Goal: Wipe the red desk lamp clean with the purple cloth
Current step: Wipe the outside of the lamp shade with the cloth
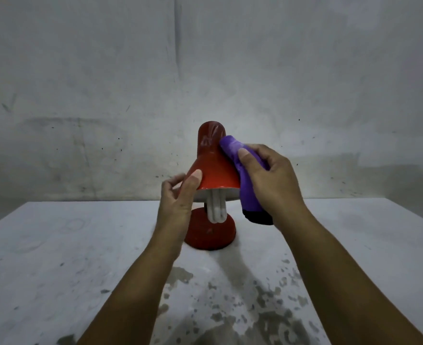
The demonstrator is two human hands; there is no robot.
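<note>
**Lamp shade, cloth on its right flank**

Nearest me, I see a pale, worn tabletop (56, 257), mottled with dark flaking patches. Beyond it, my left hand (178, 197) pinches the rim of the red desk lamp (213, 168), thumb on the smooth, glossy cone. My right hand (272, 180) grips the purple cloth (247, 192), bunched and soft, pressed against the shade just past the fingertips. White tubular bulb (216, 210) under the shade; round base below. Behind everything: a grey, stained wall (105, 83).
</note>
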